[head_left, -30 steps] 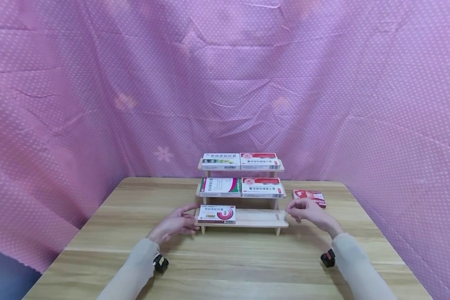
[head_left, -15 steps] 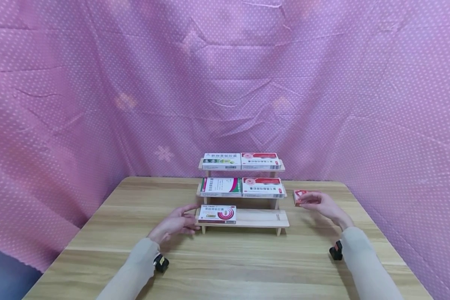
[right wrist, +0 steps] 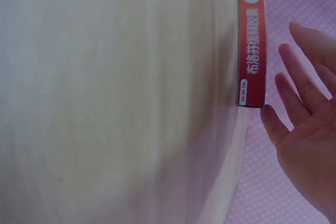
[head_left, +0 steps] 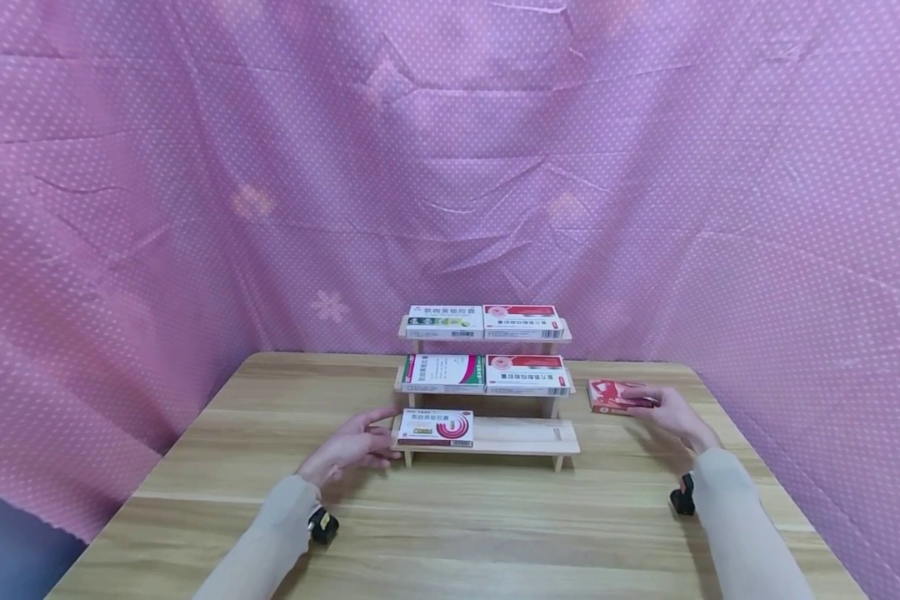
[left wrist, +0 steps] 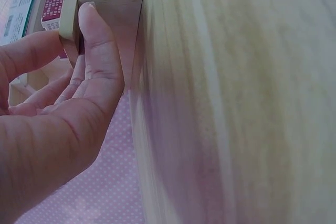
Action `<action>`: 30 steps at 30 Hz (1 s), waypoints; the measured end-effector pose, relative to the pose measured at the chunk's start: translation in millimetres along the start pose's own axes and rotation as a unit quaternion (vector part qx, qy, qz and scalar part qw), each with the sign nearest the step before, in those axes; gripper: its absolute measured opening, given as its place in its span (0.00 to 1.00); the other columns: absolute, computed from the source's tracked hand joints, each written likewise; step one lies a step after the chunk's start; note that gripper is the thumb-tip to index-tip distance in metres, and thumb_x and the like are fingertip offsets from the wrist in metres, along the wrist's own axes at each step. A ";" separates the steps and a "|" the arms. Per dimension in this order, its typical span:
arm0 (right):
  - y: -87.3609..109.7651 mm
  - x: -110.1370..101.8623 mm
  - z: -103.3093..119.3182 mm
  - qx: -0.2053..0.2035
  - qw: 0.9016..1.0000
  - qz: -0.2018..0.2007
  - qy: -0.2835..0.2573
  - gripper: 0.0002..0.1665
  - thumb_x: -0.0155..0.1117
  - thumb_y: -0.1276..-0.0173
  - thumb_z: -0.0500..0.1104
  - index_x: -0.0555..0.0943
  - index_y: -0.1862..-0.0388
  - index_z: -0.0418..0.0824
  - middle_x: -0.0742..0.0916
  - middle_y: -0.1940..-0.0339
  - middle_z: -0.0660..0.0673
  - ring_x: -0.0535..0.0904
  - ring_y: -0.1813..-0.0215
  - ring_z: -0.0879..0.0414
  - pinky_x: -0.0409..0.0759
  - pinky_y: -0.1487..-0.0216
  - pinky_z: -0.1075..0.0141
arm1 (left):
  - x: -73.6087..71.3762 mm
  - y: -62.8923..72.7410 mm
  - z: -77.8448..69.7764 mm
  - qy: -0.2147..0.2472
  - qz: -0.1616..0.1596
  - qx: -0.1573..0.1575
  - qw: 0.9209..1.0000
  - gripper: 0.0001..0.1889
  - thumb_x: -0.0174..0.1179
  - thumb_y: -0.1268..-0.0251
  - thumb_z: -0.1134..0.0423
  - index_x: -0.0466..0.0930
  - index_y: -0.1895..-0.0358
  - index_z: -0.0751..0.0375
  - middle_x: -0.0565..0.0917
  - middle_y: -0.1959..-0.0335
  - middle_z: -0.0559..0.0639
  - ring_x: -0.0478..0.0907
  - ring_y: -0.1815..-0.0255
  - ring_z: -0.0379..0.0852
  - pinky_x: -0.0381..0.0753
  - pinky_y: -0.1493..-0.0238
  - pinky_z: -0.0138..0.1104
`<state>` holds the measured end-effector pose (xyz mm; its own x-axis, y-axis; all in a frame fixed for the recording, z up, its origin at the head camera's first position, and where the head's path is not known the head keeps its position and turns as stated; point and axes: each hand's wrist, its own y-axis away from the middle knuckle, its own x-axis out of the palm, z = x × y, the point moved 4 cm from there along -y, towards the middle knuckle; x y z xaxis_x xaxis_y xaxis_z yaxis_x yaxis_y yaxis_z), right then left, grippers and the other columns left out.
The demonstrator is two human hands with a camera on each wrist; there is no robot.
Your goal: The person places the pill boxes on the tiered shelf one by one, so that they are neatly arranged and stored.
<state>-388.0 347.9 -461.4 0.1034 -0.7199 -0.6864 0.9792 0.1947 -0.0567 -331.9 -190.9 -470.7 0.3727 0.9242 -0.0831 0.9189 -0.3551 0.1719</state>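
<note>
A three-tier wooden display stand stands mid-table, with medicine boxes on its tiers. My left hand grips the left end of the lowest tier, beside a white medicine box with pink rings. In the left wrist view, a finger meets the board's end while others reach beneath it. A red medicine box lies flat on the table right of the stand. My right hand is over its right part, hiding some of it. In the right wrist view, the spread fingers are beside the box's printed side.
Two boxes lie on the top tier, a green-and-white box and a red-and-white box. The middle tier bears a white-and-purple box and another red-and-white box. A pink dotted curtain hangs behind the table.
My right hand has moved right, from the right end of the lowest tier to over the red medicine box. My left hand stays at the stand's left end.
</note>
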 end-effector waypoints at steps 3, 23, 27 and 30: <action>2.4 0.3 -2.1 0.016 1.000 0.011 0.010 0.28 0.63 0.31 0.45 0.75 0.35 0.36 0.76 0.35 0.27 0.72 0.38 0.37 0.73 0.41 0.49 | 0.3 0.1 0.0 0.000 -0.001 0.001 1.000 0.36 0.54 0.33 0.71 0.51 0.24 0.63 0.76 0.42 0.70 0.83 0.53 0.58 0.86 0.50 0.47; 2.7 2.7 -2.8 0.024 1.000 -0.006 0.013 0.27 0.66 0.33 0.49 0.78 0.37 0.41 0.77 0.35 0.32 0.73 0.45 0.45 0.72 0.51 0.64 | -1.2 0.3 1.0 -0.012 -0.005 -0.004 1.000 0.36 0.55 0.33 0.69 0.52 0.23 0.61 0.76 0.40 0.69 0.83 0.52 0.56 0.86 0.51 0.46; 0.7 7.7 -2.6 0.002 1.000 0.026 0.009 0.28 0.69 0.36 0.47 0.79 0.39 0.38 0.69 0.27 0.31 0.65 0.31 0.34 0.67 0.35 0.48 | -0.5 -0.7 1.6 -0.015 -0.007 -0.002 1.000 0.36 0.55 0.33 0.69 0.52 0.23 0.62 0.76 0.41 0.69 0.84 0.54 0.55 0.86 0.52 0.45; 0.2 10.2 -2.5 -0.017 0.999 0.042 0.010 0.28 0.70 0.38 0.43 0.79 0.40 0.33 0.62 0.25 0.27 0.56 0.27 0.26 0.56 0.30 0.35 | -0.5 -0.5 1.6 -0.019 -0.010 -0.003 1.000 0.36 0.55 0.33 0.69 0.53 0.23 0.61 0.76 0.41 0.69 0.84 0.54 0.54 0.86 0.52 0.45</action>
<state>-387.2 342.3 -470.3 0.1818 -0.6872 -0.7034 0.9606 0.2771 -0.0224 -332.3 -191.4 -472.4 0.3599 0.9247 -0.1239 0.9251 -0.3364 0.1763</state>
